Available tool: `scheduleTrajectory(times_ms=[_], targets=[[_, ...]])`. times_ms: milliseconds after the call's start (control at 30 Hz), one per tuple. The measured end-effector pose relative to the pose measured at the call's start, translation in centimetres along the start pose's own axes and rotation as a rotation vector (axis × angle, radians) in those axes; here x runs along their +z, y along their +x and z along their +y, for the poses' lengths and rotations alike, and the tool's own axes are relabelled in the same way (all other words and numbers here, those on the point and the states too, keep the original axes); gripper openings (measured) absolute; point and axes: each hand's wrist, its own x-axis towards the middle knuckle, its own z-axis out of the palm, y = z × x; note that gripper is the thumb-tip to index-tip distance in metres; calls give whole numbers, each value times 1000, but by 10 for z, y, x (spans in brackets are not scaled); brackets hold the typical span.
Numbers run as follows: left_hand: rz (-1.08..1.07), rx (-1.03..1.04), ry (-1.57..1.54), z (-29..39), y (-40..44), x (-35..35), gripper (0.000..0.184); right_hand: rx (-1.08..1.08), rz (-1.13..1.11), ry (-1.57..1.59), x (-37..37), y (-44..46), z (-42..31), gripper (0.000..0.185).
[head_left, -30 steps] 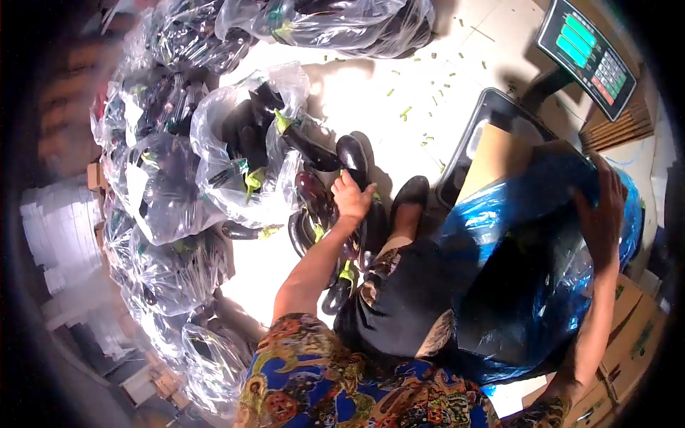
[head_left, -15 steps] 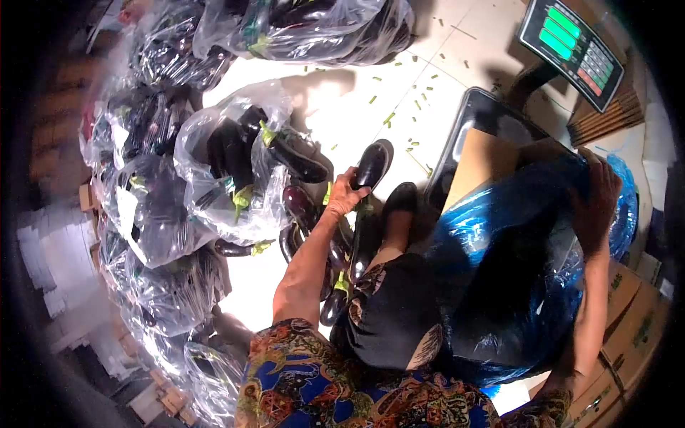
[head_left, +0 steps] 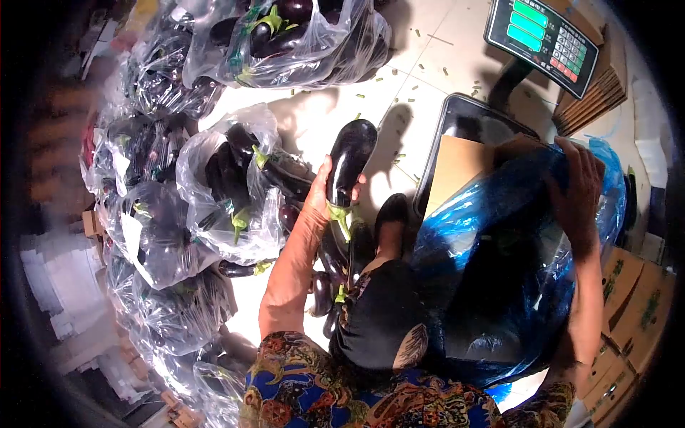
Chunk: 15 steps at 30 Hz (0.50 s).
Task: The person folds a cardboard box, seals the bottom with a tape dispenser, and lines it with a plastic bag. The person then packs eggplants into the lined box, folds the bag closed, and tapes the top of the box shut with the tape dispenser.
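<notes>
A dark, glossy eggplant [head_left: 352, 157] with a green stem is held up in my left hand [head_left: 320, 191], its stem end toward me. Under that hand, several more eggplants [head_left: 332, 253] lie on the floor beside my shoe. My right hand [head_left: 576, 182] grips the upper right rim of a large blue plastic bag [head_left: 457, 235], which stands open with a cardboard piece [head_left: 457, 167] at its upper edge. The inside of the bag is dark, and its contents cannot be made out.
Clear bags of eggplants [head_left: 164, 235] are piled along the left, and another bag [head_left: 300, 57] lies at the top. A black scale [head_left: 435, 153] with a lit display [head_left: 528, 25] stands behind the blue bag. Cardboard boxes [head_left: 631, 299] are at the right. Green stem bits dot the floor.
My left hand has lifted the eggplant off the floor, and its stem now shows. My right hand remains at the blue bag's rim. The view has shifted slightly.
</notes>
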Motion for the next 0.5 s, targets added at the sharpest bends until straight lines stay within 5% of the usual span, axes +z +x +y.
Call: scheduleTrajectory(times_ms=[267, 500], targets=[[19, -9, 81, -15, -38, 7, 85, 36, -47, -3, -3, -1, -5, 47], [155, 79, 307, -21, -59, 13, 58, 1, -19, 22, -2, -1, -2, 48]])
